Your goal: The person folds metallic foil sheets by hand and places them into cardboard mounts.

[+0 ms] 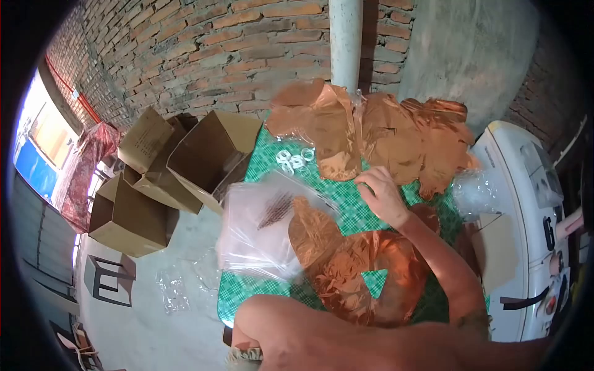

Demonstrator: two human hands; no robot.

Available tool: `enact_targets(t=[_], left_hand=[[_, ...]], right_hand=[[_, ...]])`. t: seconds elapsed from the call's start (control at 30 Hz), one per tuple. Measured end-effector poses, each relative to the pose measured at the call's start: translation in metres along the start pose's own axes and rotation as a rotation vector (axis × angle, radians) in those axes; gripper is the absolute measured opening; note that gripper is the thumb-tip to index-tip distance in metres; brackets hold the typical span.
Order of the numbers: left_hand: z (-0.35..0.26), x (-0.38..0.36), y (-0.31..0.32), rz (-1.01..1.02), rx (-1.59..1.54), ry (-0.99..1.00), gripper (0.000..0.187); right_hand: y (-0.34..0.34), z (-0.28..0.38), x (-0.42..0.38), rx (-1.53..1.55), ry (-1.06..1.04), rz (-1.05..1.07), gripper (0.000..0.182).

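My right hand (385,195) reaches over the table from the right. Its fingers are bent, and the fingertips come to the lower edge of a pile of flat copper-coloured foil balloons (396,145). What lies between the fingertips is too small to make out. Below my forearm is another flat foil balloon (346,278) with a triangular hole, through which the green cloth shows. Its upper left part overlaps a stack of clear plastic bags (250,238). My left hand is not in view. A bare shoulder or bent arm (278,321) fills the bottom edge.
Several white rings (291,162) lie on the green checked tablecloth (272,145). Open cardboard boxes (133,216) stand left of the table. A white machine (516,167) is at the right, beside clear plastic wrap (476,191). A pipe (344,46) runs down the brick wall.
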State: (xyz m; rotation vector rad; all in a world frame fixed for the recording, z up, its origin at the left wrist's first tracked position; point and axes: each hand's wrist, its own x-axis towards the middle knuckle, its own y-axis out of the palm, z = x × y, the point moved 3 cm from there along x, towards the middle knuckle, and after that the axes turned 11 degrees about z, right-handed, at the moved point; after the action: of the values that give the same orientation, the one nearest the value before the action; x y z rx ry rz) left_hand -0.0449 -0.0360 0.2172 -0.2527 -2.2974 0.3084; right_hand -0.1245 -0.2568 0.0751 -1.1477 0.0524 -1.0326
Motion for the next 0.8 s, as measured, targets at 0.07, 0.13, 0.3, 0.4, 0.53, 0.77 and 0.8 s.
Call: enact_targets(t=[0.07, 0.13, 0.3, 0.4, 0.53, 0.77, 0.8], left_hand=[[-0.004, -0.003, -0.004, -0.025, 0.012, -0.002, 0.022], [-0.015, -0.010, -0.011, -0.058, 0.042, -0.026, 0.023], [-0.040, -0.024, -0.026, -0.155, 0.161, -0.056, 0.024], [-0.065, -0.050, -0.034, -0.323, 0.328, -0.082, 0.025], [-0.123, -0.084, -0.049, -0.567, 0.527, -0.110, 0.027], [-0.149, -0.088, -0.058, -0.767, 0.738, -0.060, 0.029], [-0.141, -0.085, -0.061, -0.808, 0.765, -0.058, 0.027]], right_hand=[[0.006, -0.020, 0.000, -0.107, -0.032, 0.010, 0.013], [0.015, -0.030, 0.002, -0.145, 0.011, 0.042, 0.016], [0.027, -0.064, 0.007, -0.321, 0.054, 0.129, 0.032], [0.028, -0.080, 0.007, -0.356, 0.005, 0.128, 0.036], [0.023, -0.081, 0.011, -0.265, 0.055, 0.258, 0.038], [0.028, -0.086, 0.025, -0.286, -0.019, 0.225, 0.028], [0.029, -0.087, 0.026, -0.302, -0.065, 0.211, 0.025]])
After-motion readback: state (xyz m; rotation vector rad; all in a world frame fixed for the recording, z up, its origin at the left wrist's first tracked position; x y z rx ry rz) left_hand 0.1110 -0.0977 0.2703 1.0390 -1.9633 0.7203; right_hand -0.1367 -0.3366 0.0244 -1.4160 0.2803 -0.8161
